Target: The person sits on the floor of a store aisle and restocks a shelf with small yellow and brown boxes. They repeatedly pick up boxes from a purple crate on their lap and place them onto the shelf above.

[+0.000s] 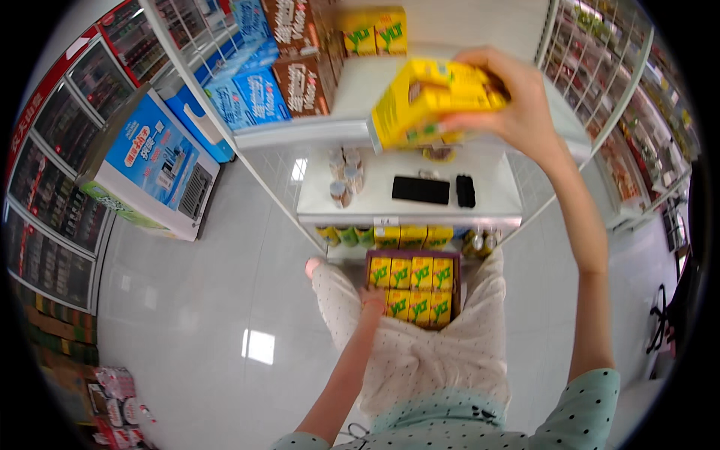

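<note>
My right hand [525, 105] is raised at the upper shelf [352, 105], its fingers and thumb closed round yellow drink cartons [420, 97]. They are tilted and slightly blurred, and I cannot tell how many there are. Lower down, between my legs, a purple-edged cardboard box [457, 289] holds rows of upright yellow drink cartons [421, 274]. My left hand [373, 297] grips the box's left side, with its fingertips partly hidden. At the back of the upper shelf stand more yellow cartons [375, 34].
Blue cartons [259, 94] and brown cartons [304, 82] are stacked left on the upper shelf. The middle shelf carries small jars [341, 191], a black phone-like slab [420, 190] and a small black object [465, 191]. A chest freezer [150, 165] stands left; a wire rack [600, 67] is right.
</note>
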`<state>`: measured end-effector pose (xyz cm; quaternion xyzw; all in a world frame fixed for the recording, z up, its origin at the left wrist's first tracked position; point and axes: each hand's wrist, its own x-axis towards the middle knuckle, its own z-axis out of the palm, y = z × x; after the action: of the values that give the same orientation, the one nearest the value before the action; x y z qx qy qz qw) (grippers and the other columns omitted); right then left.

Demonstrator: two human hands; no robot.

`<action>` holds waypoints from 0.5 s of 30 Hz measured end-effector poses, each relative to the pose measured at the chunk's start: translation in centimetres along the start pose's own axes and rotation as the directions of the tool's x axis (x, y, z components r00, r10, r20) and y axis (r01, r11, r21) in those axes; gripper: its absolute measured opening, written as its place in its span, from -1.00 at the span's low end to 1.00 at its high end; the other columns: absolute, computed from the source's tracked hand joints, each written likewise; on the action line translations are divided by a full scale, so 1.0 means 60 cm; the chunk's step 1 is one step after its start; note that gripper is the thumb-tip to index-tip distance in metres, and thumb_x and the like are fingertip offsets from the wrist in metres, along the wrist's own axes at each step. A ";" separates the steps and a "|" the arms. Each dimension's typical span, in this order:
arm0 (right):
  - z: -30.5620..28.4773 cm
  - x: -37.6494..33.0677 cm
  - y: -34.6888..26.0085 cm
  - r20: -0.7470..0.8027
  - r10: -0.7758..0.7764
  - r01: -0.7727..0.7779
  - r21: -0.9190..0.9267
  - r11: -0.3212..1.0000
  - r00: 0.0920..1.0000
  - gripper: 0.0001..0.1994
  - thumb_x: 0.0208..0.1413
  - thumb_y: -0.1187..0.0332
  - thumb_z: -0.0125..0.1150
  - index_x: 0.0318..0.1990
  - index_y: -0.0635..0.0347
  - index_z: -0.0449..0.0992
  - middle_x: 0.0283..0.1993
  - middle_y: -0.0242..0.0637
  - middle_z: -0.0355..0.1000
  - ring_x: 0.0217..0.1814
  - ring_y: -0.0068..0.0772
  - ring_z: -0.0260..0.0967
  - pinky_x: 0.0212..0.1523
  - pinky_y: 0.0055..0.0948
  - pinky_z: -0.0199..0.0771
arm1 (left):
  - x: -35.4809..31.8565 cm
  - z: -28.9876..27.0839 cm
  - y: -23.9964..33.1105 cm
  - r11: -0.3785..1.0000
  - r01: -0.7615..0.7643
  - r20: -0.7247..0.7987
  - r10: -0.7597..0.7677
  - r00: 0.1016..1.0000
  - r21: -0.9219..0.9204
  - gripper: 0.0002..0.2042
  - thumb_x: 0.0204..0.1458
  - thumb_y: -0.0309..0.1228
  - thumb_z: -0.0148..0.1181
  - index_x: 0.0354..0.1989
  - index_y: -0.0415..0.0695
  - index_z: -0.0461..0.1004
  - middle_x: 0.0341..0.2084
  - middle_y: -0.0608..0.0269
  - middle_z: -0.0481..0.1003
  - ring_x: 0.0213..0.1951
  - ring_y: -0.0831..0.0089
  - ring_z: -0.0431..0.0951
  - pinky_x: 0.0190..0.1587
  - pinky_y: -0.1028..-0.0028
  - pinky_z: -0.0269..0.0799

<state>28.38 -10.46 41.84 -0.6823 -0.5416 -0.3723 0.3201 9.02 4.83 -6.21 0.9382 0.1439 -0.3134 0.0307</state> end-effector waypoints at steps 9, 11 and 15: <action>0.103 -0.373 -0.109 0.649 0.266 -0.349 -0.001 0.937 0.713 -0.44 -0.36 -0.12 0.36 -0.32 0.15 0.42 -0.49 -0.24 0.42 -0.44 -0.17 0.40 -0.39 -0.35 0.36 | 0.030 0.009 -0.002 0.992 -0.029 -0.004 0.028 1.000 -0.120 -0.49 -0.16 -0.18 0.20 0.06 0.13 0.35 0.15 0.20 0.18 0.24 -0.03 0.03 0.23 0.10 -0.02; 0.153 -0.470 -0.113 0.649 0.315 -0.373 -0.052 0.926 0.692 -0.42 -0.35 -0.13 0.35 -0.32 0.18 0.40 -0.50 -0.21 0.42 -0.44 -0.16 0.41 -0.38 -0.34 0.37 | -0.004 -0.024 0.022 0.997 0.002 -0.154 -0.014 0.988 -0.079 -0.45 -0.19 -0.22 0.23 0.08 0.08 0.32 0.18 0.16 0.13 0.28 0.04 -0.04 0.24 0.09 -0.05; 0.245 -0.598 -0.143 0.723 0.390 -0.417 -0.154 0.896 0.570 -0.39 -0.33 -0.16 0.32 -0.34 0.22 0.34 -0.46 -0.19 0.43 -0.36 -0.18 0.43 -0.33 -0.34 0.38 | -0.033 -0.040 0.015 0.966 -0.161 -0.338 0.086 0.937 -0.203 -0.29 -0.27 -0.28 0.32 0.16 -0.02 0.19 0.22 0.10 0.04 0.31 0.15 -0.10 0.25 0.09 -0.08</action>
<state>17.47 -14.29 3.85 -0.8727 -0.4599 0.0277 0.1614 9.16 3.83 -3.17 0.9744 0.1223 -0.1329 0.1335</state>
